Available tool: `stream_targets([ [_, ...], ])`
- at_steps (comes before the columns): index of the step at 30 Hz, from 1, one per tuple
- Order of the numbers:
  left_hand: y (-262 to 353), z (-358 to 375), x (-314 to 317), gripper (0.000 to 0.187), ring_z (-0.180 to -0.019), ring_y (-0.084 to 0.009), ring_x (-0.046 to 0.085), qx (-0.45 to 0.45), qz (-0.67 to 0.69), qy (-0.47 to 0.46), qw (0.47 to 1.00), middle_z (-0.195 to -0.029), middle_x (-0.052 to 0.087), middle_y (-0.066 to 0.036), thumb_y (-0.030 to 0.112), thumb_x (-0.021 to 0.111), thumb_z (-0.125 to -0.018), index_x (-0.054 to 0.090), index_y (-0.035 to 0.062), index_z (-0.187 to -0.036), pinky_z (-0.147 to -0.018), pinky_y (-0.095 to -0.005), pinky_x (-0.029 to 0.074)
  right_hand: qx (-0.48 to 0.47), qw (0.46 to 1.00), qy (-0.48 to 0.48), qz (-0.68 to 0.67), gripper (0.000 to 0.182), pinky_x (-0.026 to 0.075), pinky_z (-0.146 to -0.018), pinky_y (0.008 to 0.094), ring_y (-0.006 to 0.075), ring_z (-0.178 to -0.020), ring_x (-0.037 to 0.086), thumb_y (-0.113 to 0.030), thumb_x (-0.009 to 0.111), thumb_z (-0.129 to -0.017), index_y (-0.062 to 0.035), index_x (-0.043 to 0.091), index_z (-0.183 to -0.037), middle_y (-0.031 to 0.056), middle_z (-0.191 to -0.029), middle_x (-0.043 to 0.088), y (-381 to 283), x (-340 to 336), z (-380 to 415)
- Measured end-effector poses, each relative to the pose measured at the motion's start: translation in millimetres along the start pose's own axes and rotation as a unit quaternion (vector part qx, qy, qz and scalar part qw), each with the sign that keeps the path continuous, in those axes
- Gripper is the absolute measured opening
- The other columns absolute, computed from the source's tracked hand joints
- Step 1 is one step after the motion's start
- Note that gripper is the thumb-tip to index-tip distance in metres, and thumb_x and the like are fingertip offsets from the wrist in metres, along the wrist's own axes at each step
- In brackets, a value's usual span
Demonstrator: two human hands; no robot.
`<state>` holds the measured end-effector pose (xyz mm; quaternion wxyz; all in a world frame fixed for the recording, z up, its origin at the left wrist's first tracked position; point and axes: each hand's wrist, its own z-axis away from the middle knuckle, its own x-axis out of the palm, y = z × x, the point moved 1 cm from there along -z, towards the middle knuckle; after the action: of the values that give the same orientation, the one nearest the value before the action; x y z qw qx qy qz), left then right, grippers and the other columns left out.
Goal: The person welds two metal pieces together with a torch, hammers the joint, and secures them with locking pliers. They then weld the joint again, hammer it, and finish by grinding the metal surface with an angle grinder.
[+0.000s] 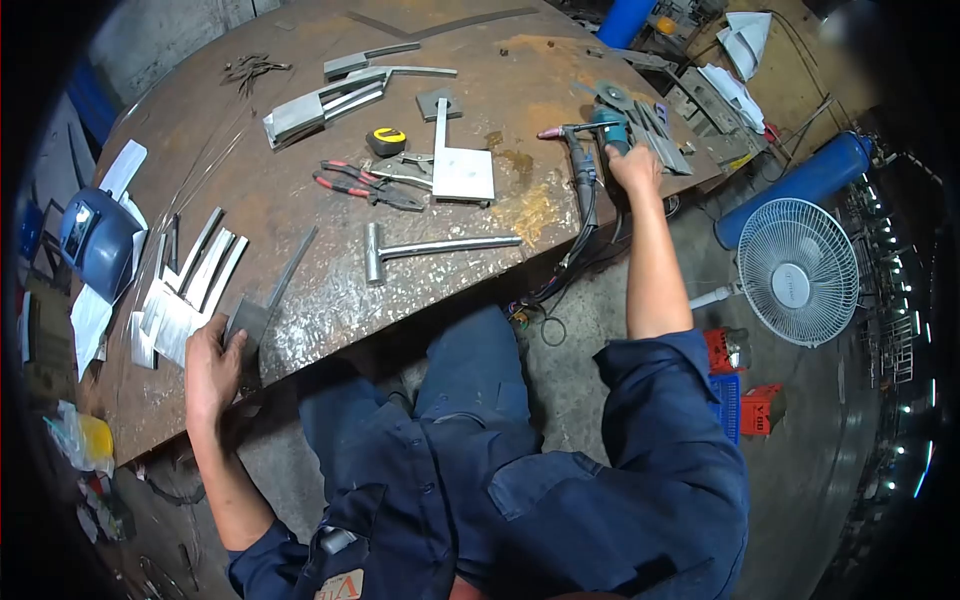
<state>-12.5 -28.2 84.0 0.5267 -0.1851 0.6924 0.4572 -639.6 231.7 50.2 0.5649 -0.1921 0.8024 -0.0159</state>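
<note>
On the left of the table, my left hand (pixel 212 368) is closed at the edge of a dark metal plate with a long strip (pixel 252 318); its far fingers are partly hidden. Touching that hand is a pile of bright steel plates with strips (pixel 172 318). Across the table, my right hand (pixel 636 170) wraps around the body of a teal angle grinder (pixel 609 128), whose disc points away from me. Beside the grinder lies a welding torch (pixel 583 168) with a pink nozzle. A steel hammer (pixel 440 246) rests between my hands near the front edge.
Pliers (pixel 365 187), a yellow tape measure (pixel 386 141) and a square plate with a strip (pixel 463 174) lie mid-table. More welded pieces (pixel 298 117) sit behind. A welding helmet (pixel 100 240) is at the left edge. A fan (pixel 797 273) and blue cylinder (pixel 800 188) stand right.
</note>
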Motion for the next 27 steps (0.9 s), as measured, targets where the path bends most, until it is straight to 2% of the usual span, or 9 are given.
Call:
stream_targets([
  [3, 2.1, -12.8, 8.3, 0.031, -0.087, -0.0523, 0.064, 0.010, -0.046, -0.025, 0.999, -0.088, 0.068, -0.032, 0.016, 0.079, -0.088, 0.069, -0.0088, -0.103, -0.078, -0.0486, 0.054, -0.036, 0.973, -0.229, -0.022, 0.065, 0.059, -0.091, 0.0473, 0.0384, -0.106, 0.076, -0.051, 0.086, -0.080, 0.0084, 0.076, -0.106, 0.0284, -0.109, 0.076, 18.3, 16.9, -39.2],
  [6, -4.9, -20.7, 16.5, 0.035, -0.091, -0.0503, 0.068, 0.014, -0.066, -0.052, 0.996, -0.092, 0.070, -0.031, 0.021, 0.081, -0.085, 0.071, -0.0071, -0.104, -0.080, -0.0518, 0.054, 0.059, 0.928, -0.298, -0.214, 0.045, 0.056, -0.063, 0.0393, 0.0261, -0.069, 0.072, -0.036, 0.084, -0.075, 0.0030, 0.077, -0.097, 0.0126, -0.083, 0.074, 46.1, 38.2, -60.6],
  [10, -6.5, -10.2, 7.7, 0.037, -0.094, -0.0476, 0.071, -0.015, -0.056, -0.074, 0.996, -0.096, 0.072, -0.031, 0.027, 0.079, -0.089, 0.072, -0.0067, -0.102, -0.084, -0.0511, 0.055, 0.157, 0.741, -0.402, -0.515, 0.041, 0.056, -0.062, 0.0363, 0.0249, -0.066, 0.067, -0.038, 0.080, -0.082, -0.0067, 0.071, -0.107, 0.0113, -0.087, 0.072, 47.5, 0.6, -37.7],
  [15, 1.3, 59.6, -13.4, 0.037, -0.096, -0.0447, 0.072, -0.064, 0.087, -0.060, 0.992, -0.097, 0.072, -0.031, 0.025, 0.075, -0.092, 0.071, -0.0088, -0.104, -0.086, -0.0491, 0.055, 0.147, 0.590, -0.379, -0.698, 0.051, 0.065, -0.080, 0.0408, 0.0320, -0.094, 0.076, -0.024, 0.072, -0.094, 0.0070, 0.059, -0.131, 0.0235, -0.111, 0.074, 109.7, 1.6, -46.4],
  [16, 7.0, 70.4, -19.2, 0.034, -0.082, -0.0347, 0.067, -0.103, 0.127, -0.065, 0.984, -0.086, 0.069, -0.025, 0.024, 0.074, -0.094, 0.070, -0.0086, -0.105, -0.077, -0.0456, 0.053, 0.138, 0.548, -0.407, -0.717, 0.052, 0.065, -0.082, 0.0412, 0.0321, -0.097, 0.075, -0.022, 0.071, -0.095, 0.0084, 0.057, -0.134, 0.0249, -0.114, 0.073, 129.2, -5.6, -48.7],
  [20, -10.8, 89.8, 3.8, 0.034, -0.069, -0.0171, 0.059, -0.102, 0.201, -0.019, 0.974, -0.072, 0.063, -0.014, 0.025, 0.071, -0.098, 0.068, -0.0091, -0.103, -0.065, -0.0391, 0.051, 0.034, 0.689, -0.252, -0.679, 0.056, 0.062, -0.083, 0.0394, 0.0301, -0.098, 0.074, -0.027, 0.071, -0.097, 0.0071, 0.055, -0.139, 0.0223, -0.116, 0.072, 174.6, -49.9, -30.8],
  [22, -6.0, 88.4, 3.6, 0.034, -0.069, -0.0228, 0.063, -0.085, 0.198, -0.019, 0.976, -0.074, 0.066, -0.018, 0.025, 0.070, -0.098, 0.068, -0.0086, -0.101, -0.068, -0.0414, 0.052, 0.014, 0.711, -0.162, -0.685, 0.058, 0.061, -0.086, 0.0395, 0.0305, -0.099, 0.073, -0.033, 0.070, -0.100, 0.0071, 0.055, -0.140, 0.0216, -0.118, 0.072, 150.3, -93.6, 17.1],
  [24, -1.9, 86.6, 5.4, 0.034, -0.087, -0.0506, 0.069, -0.086, 0.177, -0.037, 0.980, -0.085, 0.068, -0.033, 0.023, 0.067, -0.096, 0.066, -0.0102, -0.098, -0.081, -0.0529, 0.053, -0.019, 0.645, -0.150, -0.749, 0.075, 0.056, -0.095, 0.0497, 0.0367, -0.112, 0.068, -0.048, 0.066, -0.102, 0.0083, 0.046, -0.148, 0.0258, -0.134, 0.064, 121.2, -122.8, 57.9],
  [27, -1.8, 85.8, 10.4, 0.036, -0.092, -0.0524, 0.068, -0.081, 0.135, -0.042, 0.987, -0.087, 0.067, -0.035, 0.024, 0.066, -0.097, 0.064, -0.0119, -0.096, -0.084, -0.0557, 0.052, -0.059, 0.539, -0.280, -0.792, 0.083, 0.055, -0.099, 0.0531, 0.0360, -0.117, 0.064, -0.050, 0.067, -0.101, 0.0050, 0.036, -0.156, 0.0283, -0.148, 0.053, 80.9, -139.9, 100.7],
])
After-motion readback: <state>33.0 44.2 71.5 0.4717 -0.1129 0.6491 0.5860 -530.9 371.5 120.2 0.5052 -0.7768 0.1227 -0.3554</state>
